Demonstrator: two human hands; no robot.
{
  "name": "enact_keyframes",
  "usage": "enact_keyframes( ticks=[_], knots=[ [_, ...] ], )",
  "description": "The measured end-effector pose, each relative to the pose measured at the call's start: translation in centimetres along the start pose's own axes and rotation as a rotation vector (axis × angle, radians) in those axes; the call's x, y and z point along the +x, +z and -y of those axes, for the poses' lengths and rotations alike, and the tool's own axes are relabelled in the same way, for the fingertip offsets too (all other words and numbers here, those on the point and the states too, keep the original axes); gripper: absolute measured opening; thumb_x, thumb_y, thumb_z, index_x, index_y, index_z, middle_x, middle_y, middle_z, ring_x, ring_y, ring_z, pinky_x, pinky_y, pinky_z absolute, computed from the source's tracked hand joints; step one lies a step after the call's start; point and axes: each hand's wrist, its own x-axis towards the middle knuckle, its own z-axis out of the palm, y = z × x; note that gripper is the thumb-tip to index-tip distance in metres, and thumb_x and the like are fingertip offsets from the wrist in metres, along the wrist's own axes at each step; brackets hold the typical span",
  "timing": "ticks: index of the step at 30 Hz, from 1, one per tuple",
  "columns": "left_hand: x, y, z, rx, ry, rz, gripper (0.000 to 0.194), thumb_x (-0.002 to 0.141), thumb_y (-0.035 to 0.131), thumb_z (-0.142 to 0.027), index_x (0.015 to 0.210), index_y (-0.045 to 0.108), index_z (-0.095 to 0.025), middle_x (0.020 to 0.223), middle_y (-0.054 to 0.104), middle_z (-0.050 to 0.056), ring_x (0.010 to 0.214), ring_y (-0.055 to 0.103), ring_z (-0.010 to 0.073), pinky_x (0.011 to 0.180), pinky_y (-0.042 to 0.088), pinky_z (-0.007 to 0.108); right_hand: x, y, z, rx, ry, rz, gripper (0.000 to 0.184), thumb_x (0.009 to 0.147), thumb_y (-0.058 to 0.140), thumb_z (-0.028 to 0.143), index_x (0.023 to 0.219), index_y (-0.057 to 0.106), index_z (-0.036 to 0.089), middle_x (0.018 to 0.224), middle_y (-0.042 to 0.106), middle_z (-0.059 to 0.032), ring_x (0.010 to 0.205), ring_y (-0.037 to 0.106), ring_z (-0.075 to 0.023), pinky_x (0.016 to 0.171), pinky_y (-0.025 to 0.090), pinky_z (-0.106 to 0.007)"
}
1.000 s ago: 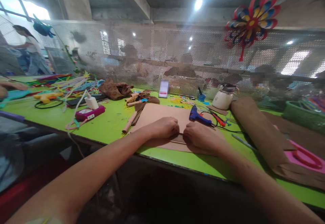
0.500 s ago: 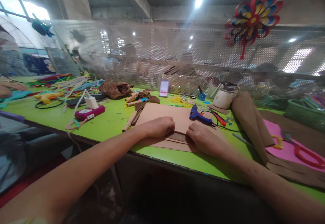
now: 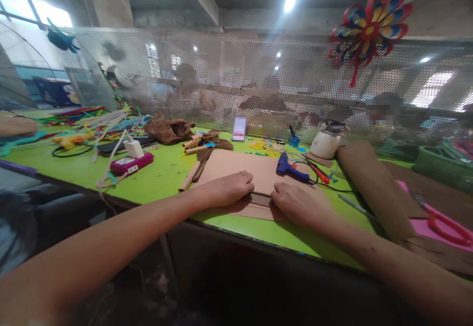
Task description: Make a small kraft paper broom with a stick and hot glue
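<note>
A flat brown sheet (image 3: 240,166) lies on the green table (image 3: 162,178) near its front edge. The sheet's near edge is turned over into a narrow folded strip (image 3: 260,200). My left hand (image 3: 229,188) rests knuckles up on the left end of that strip, fingers curled down onto it. My right hand (image 3: 295,203) presses the right end the same way, fingers bent over the fold. The two hands are a short gap apart. My fingertips are hidden under the hands.
A blue glue gun (image 3: 290,168) with its black cord lies just behind my right hand. At right are a white kettle (image 3: 327,141), a brown roll (image 3: 373,188) and red scissors (image 3: 447,225). A pink box (image 3: 129,163) and coloured strips (image 3: 99,119) lie left.
The sheet's near edge, pinched between both hands a second ago, now lies folded over as a strip. My hands have moved slightly apart along it. The brown roll at right has shifted.
</note>
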Motion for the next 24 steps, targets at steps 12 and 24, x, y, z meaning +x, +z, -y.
enact_keyframes(
  ticks=[12, 24],
  knots=[
    [0.9, -0.8, 0.3, -0.184, -0.123, 0.016, 0.013, 0.072, 0.051, -0.017, 0.067, 0.062, -0.012, 0.072, 0.058, 0.008, 0.067, 0.049, 0.0153, 0.063, 0.039, 0.025, -0.2, -1.2, 1.9, -0.110, 0.004, -0.048, 0.022, 0.086, 0.041, 0.018, 0.075, 0.060, 0.014, 0.071, 0.058, -0.0102, 0.060, 0.052, -0.0184, 0.054, 0.029, -0.031],
    [4.4, 0.0, 2.1, -0.759, -0.365, 0.296, 0.031, 0.077, 0.050, -0.038, 0.061, 0.059, -0.013, 0.049, 0.044, -0.004, 0.048, 0.035, 0.0077, 0.048, 0.027, 0.020, -0.5, 2.2, 1.3, 0.047, 0.043, -0.272, 0.009, 0.080, 0.046, 0.012, 0.076, 0.054, 0.014, 0.078, 0.050, -0.0066, 0.071, 0.045, -0.0175, 0.060, 0.033, -0.028]
  ],
)
